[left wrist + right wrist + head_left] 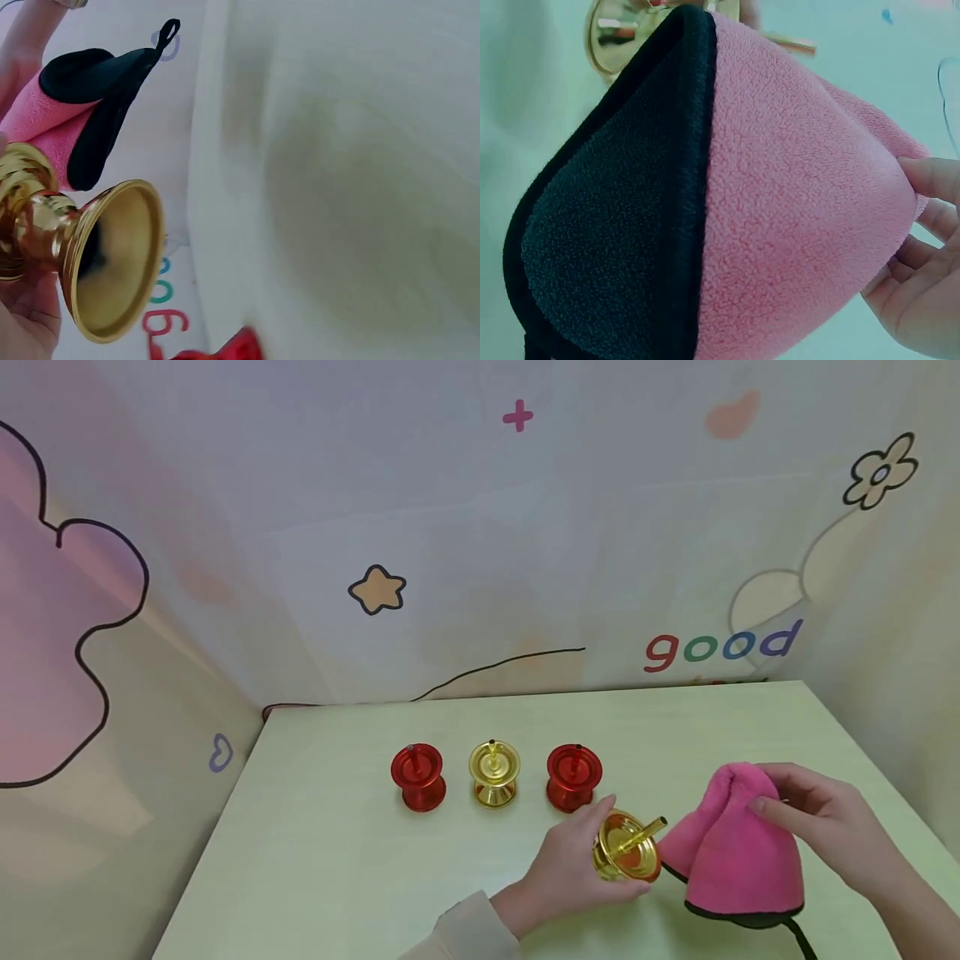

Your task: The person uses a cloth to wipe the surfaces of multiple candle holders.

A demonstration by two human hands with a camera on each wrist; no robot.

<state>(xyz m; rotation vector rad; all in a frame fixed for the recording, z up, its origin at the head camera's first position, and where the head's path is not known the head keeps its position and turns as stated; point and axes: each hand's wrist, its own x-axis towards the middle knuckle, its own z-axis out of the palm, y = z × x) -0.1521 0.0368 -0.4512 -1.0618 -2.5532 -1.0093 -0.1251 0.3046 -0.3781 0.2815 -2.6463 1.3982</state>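
My left hand (558, 870) grips a shiny gold candle holder (636, 853) round its stem, tilted with its spike pointing up and to the right. In the left wrist view the flared hollow base of this candle holder (124, 262) faces the camera. My right hand (832, 822) pinches the top of a pink cloth (742, 860) between thumb and fingers, so it hangs folded beside the gold holder. Close up in the right wrist view, the cloth (795, 187) shows a fuzzy pink side, a dark side and black edging. A black hanging loop (171, 31) sticks out from one corner.
On the pale table (300, 860), a red candle holder (418, 777), a gold one (494, 772) and another red one (574, 778) stand upright in a row. The right red one is close by my left fingertips. A printed curtain (450, 527) rises behind the table.
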